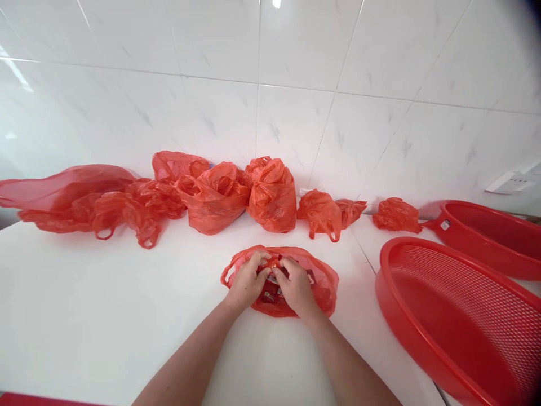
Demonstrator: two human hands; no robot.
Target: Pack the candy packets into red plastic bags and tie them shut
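Observation:
An open red plastic bag (325,276) lies in front of me on the white table, with several small dark-red printed packets (269,294) inside. Over its mouth, my left hand (249,279) and my right hand (296,285) meet with thumbs and fingertips pinched together. Between them is a small red packet (274,263), mostly covered by the fingers. A loop handle of the bag sticks out beside my left hand.
Filled red plastic bags (273,197) stand along the tiled wall, with crumpled bags (127,208) heaped at the left. At the right are a large red mesh basket (397,304) and a second red basket (469,239) behind it. A white socket (509,182) is on the wall.

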